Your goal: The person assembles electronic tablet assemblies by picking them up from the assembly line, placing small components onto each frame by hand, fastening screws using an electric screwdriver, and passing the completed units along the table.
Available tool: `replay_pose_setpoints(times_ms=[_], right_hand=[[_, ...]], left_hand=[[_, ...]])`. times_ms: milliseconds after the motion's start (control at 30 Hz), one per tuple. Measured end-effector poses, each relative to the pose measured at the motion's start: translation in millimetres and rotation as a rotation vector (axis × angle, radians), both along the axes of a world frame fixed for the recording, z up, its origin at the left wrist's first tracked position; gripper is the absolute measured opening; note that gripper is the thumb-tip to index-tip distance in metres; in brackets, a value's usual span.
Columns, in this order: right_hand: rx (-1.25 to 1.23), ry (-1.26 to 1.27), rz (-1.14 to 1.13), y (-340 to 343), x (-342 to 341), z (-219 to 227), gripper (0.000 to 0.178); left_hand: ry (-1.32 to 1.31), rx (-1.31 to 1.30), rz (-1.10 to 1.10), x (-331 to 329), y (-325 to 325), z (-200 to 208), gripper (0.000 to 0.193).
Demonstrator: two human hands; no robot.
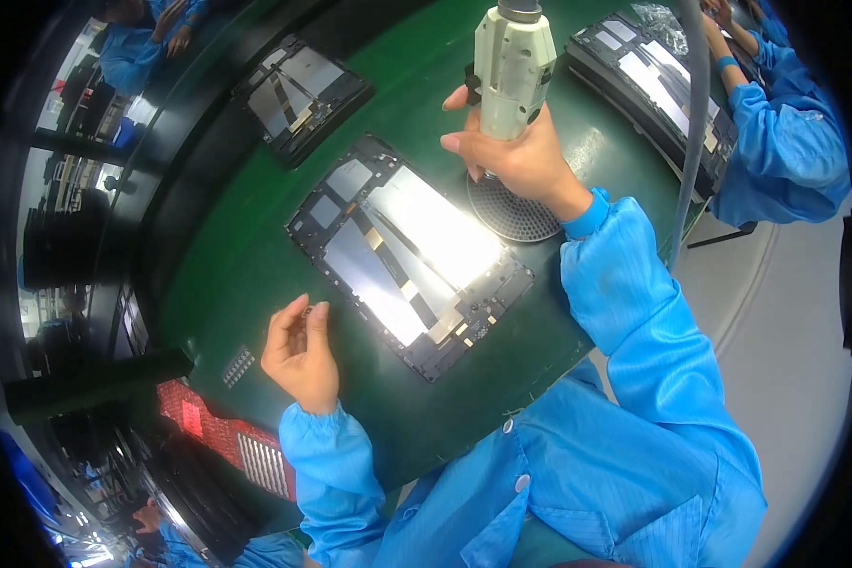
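Observation:
My right hand [521, 156] is wrapped round the lower body of a cream-coloured electric screwdriver [513, 71], held upright. Its tip is hidden behind the hand, over a round dark perforated dish [513, 210]. In front of me an opened tablet [350, 270] lies flat on the green table, its silvery inner plates, dark frame and flat cables showing. Just left of the tablet, my left hand [303, 352] is closed with thumb and forefinger drawn together. A tiny dark thing seems to show at those fingertips, too small to name.
Another opened tablet [303, 95] rests on a dark stack at the far left; more lie on a stack [644, 85] at the right. A grey cable [696, 123] hangs near a co-worker's blue sleeve [776, 142]. Red bubble wrap [222, 431] lies at the left edge beside a small metal strip [239, 366].

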State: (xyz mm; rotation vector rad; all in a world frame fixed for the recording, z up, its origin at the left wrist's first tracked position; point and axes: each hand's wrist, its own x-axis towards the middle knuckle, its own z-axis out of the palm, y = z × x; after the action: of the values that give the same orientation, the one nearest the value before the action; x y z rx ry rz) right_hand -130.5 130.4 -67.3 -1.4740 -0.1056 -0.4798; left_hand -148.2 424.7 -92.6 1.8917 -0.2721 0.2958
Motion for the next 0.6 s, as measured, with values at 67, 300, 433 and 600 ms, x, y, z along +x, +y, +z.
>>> replay_pose_setpoints(times_ms=[67,300,433,600], right_hand=[[-0.004,-0.010,0.001,-0.2,-0.6,-0.7,0.026],[0.012,-0.005,-0.006,0.8,-1.3,-0.4,0.028],[-0.013,-0.142,-0.086,-1.1,-4.6,7.8,0.028],[-0.056,-0.099,-0.054,-6.4,-1.3,2.2,0.041]], left_hand=[[0.191,-0.120,0.036,-5.8,1.0,0.8,0.016],[0.279,-0.220,-0.035,-16.9,14.8,-0.2,0.018],[0.479,-0.184,-0.071,-30.8,8.4,8.5,0.015],[0.632,-0.179,-0.176,-51.7,-10.0,11.3,0.011]])
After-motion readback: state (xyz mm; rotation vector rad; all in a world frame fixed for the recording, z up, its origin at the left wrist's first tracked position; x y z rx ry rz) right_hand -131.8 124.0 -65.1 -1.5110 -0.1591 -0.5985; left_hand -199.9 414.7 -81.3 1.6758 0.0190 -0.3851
